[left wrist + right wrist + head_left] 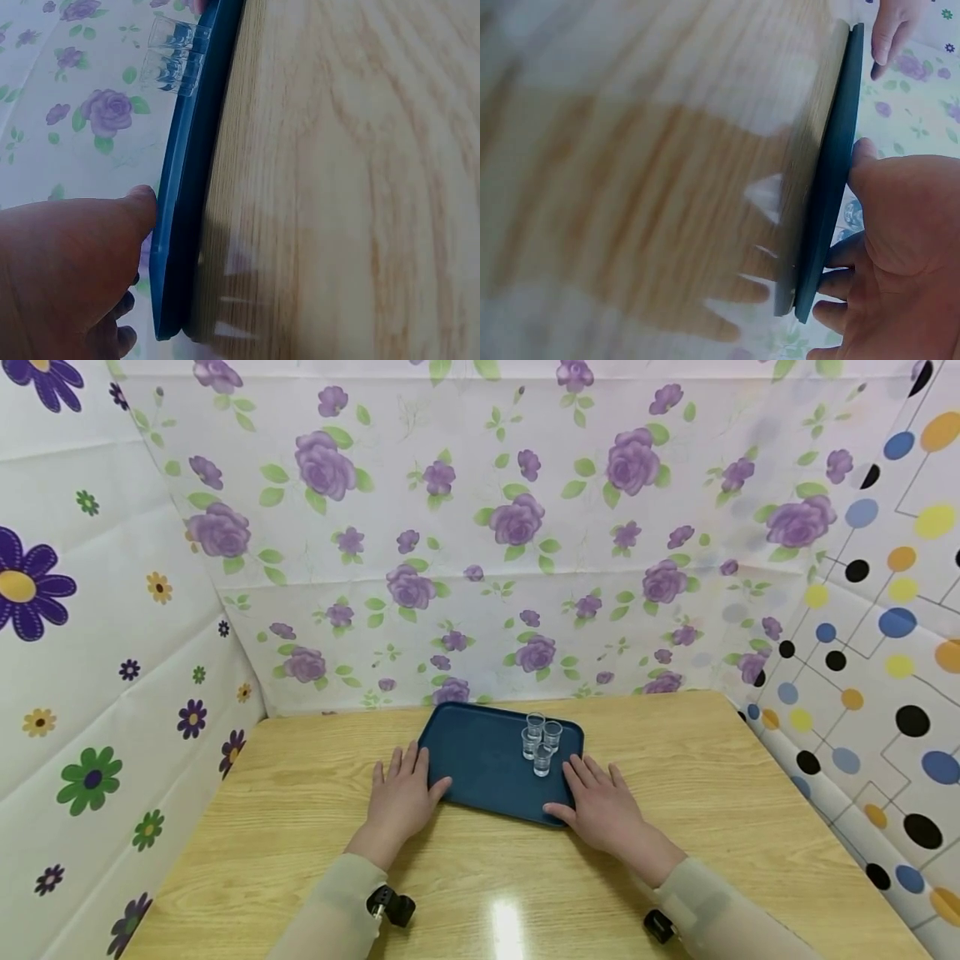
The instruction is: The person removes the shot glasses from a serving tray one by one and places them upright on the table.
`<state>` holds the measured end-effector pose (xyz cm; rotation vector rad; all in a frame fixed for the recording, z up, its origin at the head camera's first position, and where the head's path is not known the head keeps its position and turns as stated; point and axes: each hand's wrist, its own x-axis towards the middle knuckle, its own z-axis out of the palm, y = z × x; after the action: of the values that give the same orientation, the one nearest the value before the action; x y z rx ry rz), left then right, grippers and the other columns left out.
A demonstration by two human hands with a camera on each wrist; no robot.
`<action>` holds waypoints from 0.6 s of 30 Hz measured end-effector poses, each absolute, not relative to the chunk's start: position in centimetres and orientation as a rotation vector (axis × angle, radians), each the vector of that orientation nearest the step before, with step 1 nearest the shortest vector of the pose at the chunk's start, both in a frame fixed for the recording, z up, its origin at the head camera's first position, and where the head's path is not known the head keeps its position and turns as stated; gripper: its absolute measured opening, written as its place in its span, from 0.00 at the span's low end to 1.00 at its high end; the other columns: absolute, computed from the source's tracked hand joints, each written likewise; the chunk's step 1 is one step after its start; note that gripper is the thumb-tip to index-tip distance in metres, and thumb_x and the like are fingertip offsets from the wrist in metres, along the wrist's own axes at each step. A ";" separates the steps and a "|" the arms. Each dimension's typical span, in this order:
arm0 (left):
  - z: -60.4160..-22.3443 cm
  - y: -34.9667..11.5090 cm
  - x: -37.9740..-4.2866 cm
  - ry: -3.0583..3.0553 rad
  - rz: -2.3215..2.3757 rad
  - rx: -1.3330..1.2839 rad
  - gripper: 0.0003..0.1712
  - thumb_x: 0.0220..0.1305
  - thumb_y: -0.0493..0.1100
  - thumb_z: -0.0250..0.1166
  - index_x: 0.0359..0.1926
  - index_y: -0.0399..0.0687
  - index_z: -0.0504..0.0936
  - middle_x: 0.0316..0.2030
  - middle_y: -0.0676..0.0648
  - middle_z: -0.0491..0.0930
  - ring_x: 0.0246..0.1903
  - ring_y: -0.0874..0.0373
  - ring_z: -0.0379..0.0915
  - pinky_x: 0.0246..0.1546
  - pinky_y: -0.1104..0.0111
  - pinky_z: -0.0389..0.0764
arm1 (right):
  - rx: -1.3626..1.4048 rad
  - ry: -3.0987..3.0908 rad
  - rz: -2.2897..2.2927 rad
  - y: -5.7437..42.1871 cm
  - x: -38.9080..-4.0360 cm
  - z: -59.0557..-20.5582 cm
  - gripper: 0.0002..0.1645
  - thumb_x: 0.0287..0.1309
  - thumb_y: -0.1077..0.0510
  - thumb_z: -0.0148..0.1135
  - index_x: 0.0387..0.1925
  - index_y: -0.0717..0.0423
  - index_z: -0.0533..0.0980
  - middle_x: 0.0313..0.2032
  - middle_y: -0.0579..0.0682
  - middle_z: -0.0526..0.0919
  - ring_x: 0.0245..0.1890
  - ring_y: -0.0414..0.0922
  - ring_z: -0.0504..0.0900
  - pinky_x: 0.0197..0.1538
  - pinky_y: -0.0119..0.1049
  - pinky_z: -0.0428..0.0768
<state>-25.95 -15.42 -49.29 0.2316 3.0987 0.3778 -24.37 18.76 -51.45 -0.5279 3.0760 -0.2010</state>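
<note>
A dark blue rectangular tray lies slightly askew on the wooden table. Several small clear shot glasses stand close together toward its right side; whether they hold liquid is hard to tell. My left hand rests at the tray's left end, fingers extended and thumb over the near rim. At the right end, my right hand touches the tray with straight fingers, its thumb near the front corner. The left wrist view has the tray edge-on beside the left thumb. In the right wrist view, the right thumb meets the rim.
Behind the wooden table hangs a cloth with purple roses. A flower-patterned cloth covers the left side, and a dotted cloth the right. Small black devices are strapped at both wrists.
</note>
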 end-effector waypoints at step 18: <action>-49.9 -16.1 -26.2 3.095 0.334 0.229 0.47 0.86 0.64 0.56 0.86 0.35 0.60 0.85 0.31 0.55 0.84 0.32 0.49 0.83 0.34 0.47 | -0.544 3.095 -0.182 19.1 -23.1 -50.4 0.57 0.79 0.24 0.52 0.81 0.70 0.66 0.81 0.69 0.64 0.82 0.67 0.62 0.83 0.68 0.55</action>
<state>-26.25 -16.10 -49.94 0.2287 3.0955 0.3340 -23.08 19.15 -50.39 -0.5440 3.0946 -0.1819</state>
